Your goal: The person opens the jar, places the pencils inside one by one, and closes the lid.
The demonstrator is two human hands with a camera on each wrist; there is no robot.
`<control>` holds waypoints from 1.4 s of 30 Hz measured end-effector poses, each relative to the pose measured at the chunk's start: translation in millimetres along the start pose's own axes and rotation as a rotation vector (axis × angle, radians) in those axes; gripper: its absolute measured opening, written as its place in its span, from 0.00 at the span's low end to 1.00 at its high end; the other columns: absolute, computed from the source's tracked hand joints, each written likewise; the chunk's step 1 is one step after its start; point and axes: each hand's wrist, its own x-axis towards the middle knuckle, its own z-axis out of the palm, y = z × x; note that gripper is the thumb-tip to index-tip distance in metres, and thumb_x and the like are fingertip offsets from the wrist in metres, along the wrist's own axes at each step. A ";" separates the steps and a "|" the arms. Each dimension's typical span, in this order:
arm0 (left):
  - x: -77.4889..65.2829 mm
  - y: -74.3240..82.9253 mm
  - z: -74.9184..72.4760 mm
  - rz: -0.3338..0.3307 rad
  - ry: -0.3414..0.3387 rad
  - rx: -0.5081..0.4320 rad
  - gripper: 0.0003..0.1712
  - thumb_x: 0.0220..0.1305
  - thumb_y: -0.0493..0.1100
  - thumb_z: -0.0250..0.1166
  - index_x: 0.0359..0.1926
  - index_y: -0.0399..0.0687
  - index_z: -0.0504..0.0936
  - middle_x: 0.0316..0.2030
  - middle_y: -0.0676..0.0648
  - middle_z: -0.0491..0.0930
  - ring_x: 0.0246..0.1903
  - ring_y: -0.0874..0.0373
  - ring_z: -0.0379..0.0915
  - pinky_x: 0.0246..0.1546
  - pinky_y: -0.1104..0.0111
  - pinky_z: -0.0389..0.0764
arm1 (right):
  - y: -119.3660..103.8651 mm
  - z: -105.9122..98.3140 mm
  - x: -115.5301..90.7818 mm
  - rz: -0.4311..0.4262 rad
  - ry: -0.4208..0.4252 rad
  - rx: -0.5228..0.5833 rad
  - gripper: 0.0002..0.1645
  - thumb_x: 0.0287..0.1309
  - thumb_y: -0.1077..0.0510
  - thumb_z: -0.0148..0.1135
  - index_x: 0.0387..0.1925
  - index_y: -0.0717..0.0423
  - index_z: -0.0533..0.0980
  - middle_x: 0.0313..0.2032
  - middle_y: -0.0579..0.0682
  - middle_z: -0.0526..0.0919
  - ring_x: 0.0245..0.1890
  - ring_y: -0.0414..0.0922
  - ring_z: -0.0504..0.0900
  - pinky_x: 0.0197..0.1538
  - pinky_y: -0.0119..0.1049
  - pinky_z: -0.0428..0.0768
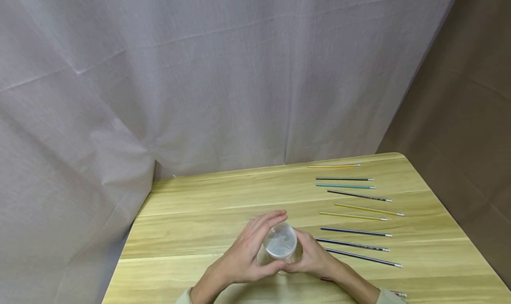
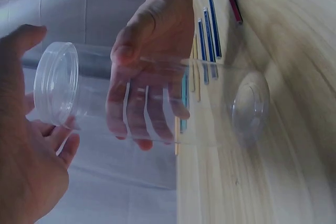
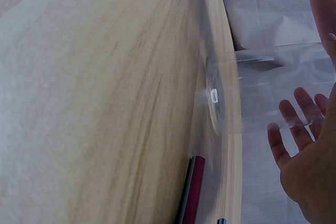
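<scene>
Clear jar [image 2: 207, 103] at six o'clock in my head view: my right hand [image 1: 315, 256] wraps its side; my left [image 1: 245, 253] curves, spread, about its lid [image 1: 281, 240]. Pencils [image 1: 353, 216] lie from one to four o'clock of it.

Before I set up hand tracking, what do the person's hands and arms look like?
Left grip and right grip: bare hands; no gloves, rings, cables or markings visible. Left sleeve and right sleeve are pale, only their ends in frame, leaving the wrists uncovered.
</scene>
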 end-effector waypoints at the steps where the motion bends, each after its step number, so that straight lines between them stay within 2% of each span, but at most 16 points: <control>1: -0.2 -0.8 -0.1 0.004 -0.009 -0.007 0.54 0.61 0.53 0.75 0.81 0.45 0.59 0.78 0.46 0.64 0.76 0.51 0.61 0.73 0.49 0.69 | 0.0 0.3 -0.1 -0.003 0.002 -0.009 0.46 0.47 0.48 0.87 0.66 0.54 0.76 0.54 0.47 0.87 0.52 0.45 0.85 0.59 0.44 0.83; 6: -1.8 -2.9 0.8 0.011 -0.019 -0.022 0.51 0.59 0.49 0.69 0.81 0.47 0.60 0.77 0.49 0.65 0.75 0.52 0.63 0.73 0.50 0.69 | 0.1 1.4 -0.5 -0.003 0.004 -0.020 0.45 0.47 0.50 0.87 0.66 0.52 0.76 0.54 0.44 0.87 0.53 0.43 0.85 0.61 0.46 0.82; 10: -1.8 -3.1 3.3 0.002 0.016 -0.004 0.50 0.57 0.48 0.72 0.79 0.49 0.63 0.74 0.51 0.69 0.72 0.54 0.67 0.71 0.53 0.72 | 0.2 1.6 -1.1 0.008 0.010 -0.021 0.45 0.44 0.53 0.87 0.65 0.52 0.76 0.53 0.43 0.87 0.52 0.42 0.85 0.60 0.46 0.82; 16: 0.2 -1.4 9.6 -0.022 0.103 0.103 0.49 0.57 0.57 0.79 0.75 0.50 0.69 0.65 0.51 0.74 0.64 0.57 0.72 0.64 0.57 0.78 | 0.1 1.8 -2.1 0.016 0.020 -0.030 0.47 0.41 0.57 0.86 0.65 0.55 0.76 0.52 0.44 0.87 0.51 0.42 0.84 0.58 0.43 0.83; 20: 0.1 0.7 10.3 -0.051 0.112 0.158 0.51 0.57 0.62 0.79 0.75 0.51 0.69 0.65 0.51 0.73 0.65 0.57 0.71 0.63 0.55 0.78 | 0.9 1.6 -1.6 0.013 0.013 -0.015 0.47 0.43 0.57 0.86 0.66 0.55 0.76 0.53 0.49 0.87 0.51 0.46 0.86 0.58 0.43 0.83; 24: -0.4 0.7 7.2 -0.038 0.081 0.118 0.51 0.61 0.62 0.76 0.78 0.50 0.65 0.72 0.49 0.68 0.70 0.54 0.67 0.66 0.52 0.75 | 1.5 1.0 -1.2 0.009 0.013 -0.014 0.46 0.44 0.54 0.87 0.66 0.55 0.76 0.53 0.50 0.87 0.51 0.47 0.86 0.58 0.43 0.83; 27: -0.9 -1.0 4.3 0.006 0.056 0.059 0.49 0.64 0.56 0.72 0.79 0.47 0.62 0.77 0.47 0.65 0.74 0.51 0.64 0.70 0.50 0.72 | 1.1 1.0 -1.3 0.009 0.012 -0.019 0.45 0.46 0.51 0.87 0.66 0.52 0.76 0.54 0.45 0.87 0.52 0.44 0.85 0.59 0.44 0.83; 30: -0.9 -2.9 3.1 0.042 0.045 0.032 0.49 0.60 0.51 0.70 0.79 0.45 0.62 0.76 0.47 0.66 0.74 0.52 0.65 0.71 0.53 0.71 | 1.3 0.9 -1.7 0.008 0.012 -0.016 0.45 0.47 0.50 0.87 0.65 0.50 0.76 0.54 0.42 0.86 0.52 0.42 0.85 0.60 0.45 0.82; 33: -1.2 -4.3 3.0 0.052 0.049 0.023 0.50 0.57 0.49 0.71 0.79 0.44 0.63 0.74 0.49 0.69 0.72 0.53 0.67 0.70 0.55 0.71 | 1.0 1.5 -2.0 0.004 0.015 -0.023 0.45 0.47 0.49 0.88 0.65 0.50 0.76 0.54 0.42 0.86 0.52 0.42 0.85 0.59 0.45 0.83; 36: -1.5 -4.8 4.7 0.033 0.064 0.040 0.48 0.58 0.51 0.73 0.77 0.46 0.65 0.71 0.50 0.71 0.69 0.54 0.68 0.69 0.56 0.73 | 1.0 1.9 -2.3 0.009 0.017 -0.036 0.45 0.46 0.50 0.88 0.65 0.52 0.76 0.53 0.43 0.87 0.52 0.43 0.85 0.59 0.44 0.83; 42: 0.4 1.2 9.1 -0.056 0.110 0.135 0.49 0.58 0.60 0.78 0.75 0.50 0.68 0.65 0.52 0.74 0.64 0.57 0.73 0.64 0.56 0.78 | 2.7 2.6 -2.7 0.000 0.022 -0.040 0.47 0.41 0.57 0.87 0.65 0.57 0.76 0.53 0.49 0.88 0.51 0.46 0.86 0.59 0.44 0.83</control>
